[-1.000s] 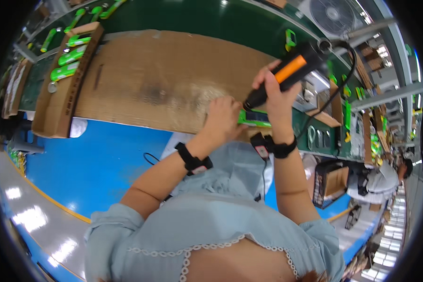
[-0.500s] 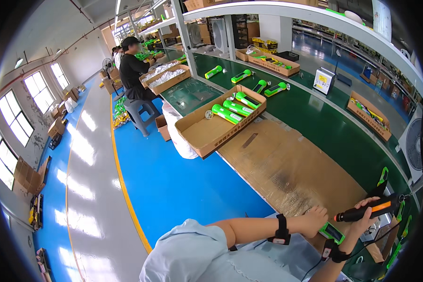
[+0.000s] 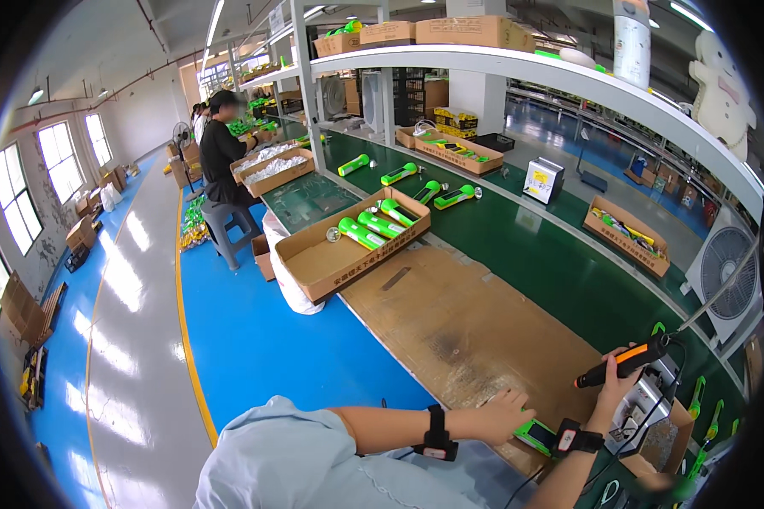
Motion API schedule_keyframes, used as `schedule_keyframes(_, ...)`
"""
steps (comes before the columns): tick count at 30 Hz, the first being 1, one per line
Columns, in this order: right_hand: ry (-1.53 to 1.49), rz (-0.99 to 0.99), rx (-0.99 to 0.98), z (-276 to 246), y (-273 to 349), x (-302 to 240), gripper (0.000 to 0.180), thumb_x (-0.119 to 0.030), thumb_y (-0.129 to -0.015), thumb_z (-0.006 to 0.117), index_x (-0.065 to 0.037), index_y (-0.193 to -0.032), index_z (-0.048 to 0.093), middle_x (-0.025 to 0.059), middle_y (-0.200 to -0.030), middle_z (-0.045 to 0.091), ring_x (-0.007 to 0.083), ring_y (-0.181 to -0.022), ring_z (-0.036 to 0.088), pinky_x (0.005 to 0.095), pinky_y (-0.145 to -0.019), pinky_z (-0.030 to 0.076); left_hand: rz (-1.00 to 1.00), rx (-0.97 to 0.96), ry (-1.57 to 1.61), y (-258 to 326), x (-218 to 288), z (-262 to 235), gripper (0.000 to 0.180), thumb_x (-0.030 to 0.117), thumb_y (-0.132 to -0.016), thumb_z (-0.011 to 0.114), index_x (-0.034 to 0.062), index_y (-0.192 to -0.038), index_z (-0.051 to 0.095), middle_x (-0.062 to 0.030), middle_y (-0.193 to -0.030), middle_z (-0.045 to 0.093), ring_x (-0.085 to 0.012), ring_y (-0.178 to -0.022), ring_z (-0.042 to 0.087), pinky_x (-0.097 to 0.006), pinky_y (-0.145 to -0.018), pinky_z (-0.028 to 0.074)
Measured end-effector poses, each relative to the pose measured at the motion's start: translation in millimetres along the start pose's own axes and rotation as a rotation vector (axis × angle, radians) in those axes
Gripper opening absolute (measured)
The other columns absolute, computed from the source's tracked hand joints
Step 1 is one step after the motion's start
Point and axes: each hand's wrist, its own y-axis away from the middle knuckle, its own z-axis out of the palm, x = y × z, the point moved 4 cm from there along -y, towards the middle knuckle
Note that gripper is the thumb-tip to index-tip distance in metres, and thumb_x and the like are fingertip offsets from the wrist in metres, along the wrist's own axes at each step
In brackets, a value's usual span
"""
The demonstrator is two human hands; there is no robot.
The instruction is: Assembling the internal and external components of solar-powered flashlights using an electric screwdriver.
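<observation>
At the lower right of the head view, my left hand (image 3: 501,416) is closed on a bright green flashlight (image 3: 536,437) with a dark rectangular panel. It holds the flashlight low over the brown cardboard sheet (image 3: 475,318) on the bench. My right hand (image 3: 613,390) grips a black and orange electric screwdriver (image 3: 626,363), raised above the flashlight. The screwdriver's tip points left, apart from the flashlight, and its rear end hangs from a cord. Part of the flashlight is hidden under my left fingers.
An open carton (image 3: 314,271) with several green flashlights sits at the bench's far left edge. More flashlights (image 3: 457,197) stand on the green belt beyond. A small carton (image 3: 660,437) lies beside my right forearm. A white fan (image 3: 726,267) stands at right; a person (image 3: 221,153) works farther off.
The whole view has swung to the right, so the bench and cartons sit farther left. Both hands keep their grips on the flashlight and the screwdriver.
</observation>
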Motion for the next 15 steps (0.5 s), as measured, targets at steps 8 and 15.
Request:
schedule_keyframes(8, -0.132, -0.019, 0.084, -5.3, 5.7, -29.4, 0.047, -0.007, -0.078, 0.065, 0.0, -0.118, 0.041, 0.008, -0.079, 0.056, 0.0163, -0.069, 0.056, 0.0288, -0.069, 0.047, -0.105, 0.146, -0.177, 18.6, -5.2, -33.0, 0.052, 0.025, -0.067, 0.073, 0.0031, -0.109, 0.054, -0.0181, -0.102, 0.049, -0.0349, -0.097, 0.047, -0.044, -0.084, 0.038)
schedule_keyframes(15, 0.036, 0.088, 0.287, -6.8, 10.7, -9.8, 0.025, -0.003, -0.079, 0.068, 0.0, -0.097, 0.051, 0.0069, -0.077, 0.058, 0.0142, -0.064, 0.059, 0.0261, -0.061, 0.048, -0.478, 0.121, -0.122, -12.6, -77.4, -44.2, 0.059, 0.042, -0.064, 0.076, -0.0033, -0.096, 0.056, -0.0235, -0.096, 0.052, -0.0391, -0.096, 0.049, -0.045, -0.084, 0.041)
